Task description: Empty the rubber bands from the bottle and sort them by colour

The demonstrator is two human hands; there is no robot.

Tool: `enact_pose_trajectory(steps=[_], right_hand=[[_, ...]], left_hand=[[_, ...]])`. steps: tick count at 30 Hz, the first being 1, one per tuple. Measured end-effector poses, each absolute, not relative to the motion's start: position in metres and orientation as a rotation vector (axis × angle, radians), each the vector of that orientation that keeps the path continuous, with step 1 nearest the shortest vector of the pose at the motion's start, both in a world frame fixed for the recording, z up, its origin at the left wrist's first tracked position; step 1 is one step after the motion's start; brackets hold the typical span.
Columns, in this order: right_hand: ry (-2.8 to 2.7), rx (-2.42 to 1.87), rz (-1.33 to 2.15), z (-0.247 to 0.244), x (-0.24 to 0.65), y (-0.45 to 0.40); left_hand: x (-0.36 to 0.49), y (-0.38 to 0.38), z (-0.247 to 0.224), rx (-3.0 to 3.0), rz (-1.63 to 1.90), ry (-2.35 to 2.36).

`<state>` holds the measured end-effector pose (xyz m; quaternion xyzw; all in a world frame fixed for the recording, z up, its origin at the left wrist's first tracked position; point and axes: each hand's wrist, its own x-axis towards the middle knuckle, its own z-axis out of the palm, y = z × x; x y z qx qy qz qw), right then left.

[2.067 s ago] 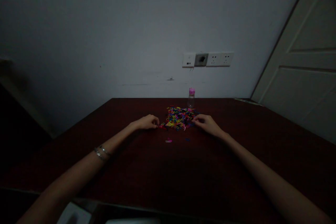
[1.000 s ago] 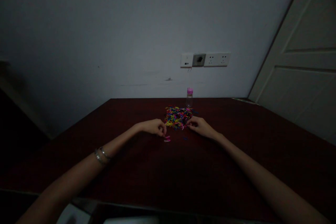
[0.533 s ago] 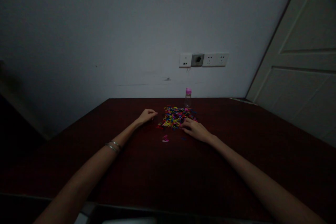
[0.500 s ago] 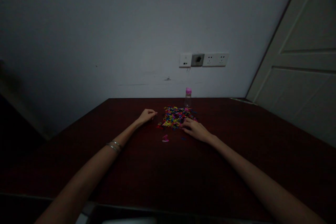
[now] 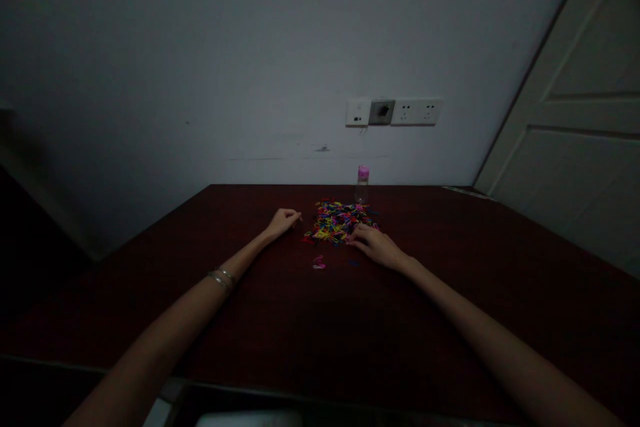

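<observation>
A pile of small colourful clips [image 5: 336, 221] lies spread on the dark red table [image 5: 280, 320]. My right hand [image 5: 374, 244] rests at the pile's lower right edge, thumb and fingers drawn together near a pink clip; whether it is gripped is too small to tell. Left of the pile, my left hand [image 5: 283, 221] lies on the table with its fingers curled together, and anything between them is too small to make out. Several pink clips [image 5: 319, 263] sit apart in front of the pile, and a blue one [image 5: 353, 262] is below my right hand.
Behind the pile stands a clear bottle with a pink cap [image 5: 363, 185]. Sockets and switches [image 5: 394, 112] are set in the wall [image 5: 280, 60] past the table's back edge. A pale panelled door [image 5: 575, 127] is at the right.
The whole view has shifted slightly, so the table things appear a little further right. Both hands keep nearly the same places beside the pile.
</observation>
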<state>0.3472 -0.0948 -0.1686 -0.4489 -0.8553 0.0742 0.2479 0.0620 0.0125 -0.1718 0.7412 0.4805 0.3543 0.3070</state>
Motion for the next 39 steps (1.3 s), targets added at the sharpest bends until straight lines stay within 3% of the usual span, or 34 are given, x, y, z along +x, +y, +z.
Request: enact_pose_trajectory(steps=[12, 21, 34, 39], right_hand=[[-2.395, -0.992, 0.272, -0.153, 0.280, -0.134], [-2.356, -0.946, 0.346, -0.153, 0.286, -0.128], [-1.918, -1.116, 0.253, -0.157, 0.363, -0.083], [-1.921, -1.123, 0.243, -0.158, 0.365, -0.081]], left_hand=[[0.064, 0.008, -0.172, 1.994, 0.916, 1.296], [0.063, 0.008, -0.170, 1.997, 0.875, 1.317], [0.044, -0.009, -0.139, 2.163, 0.254, 1.074], [0.048, -0.022, -0.134, 2.276, 0.230, 1.073]])
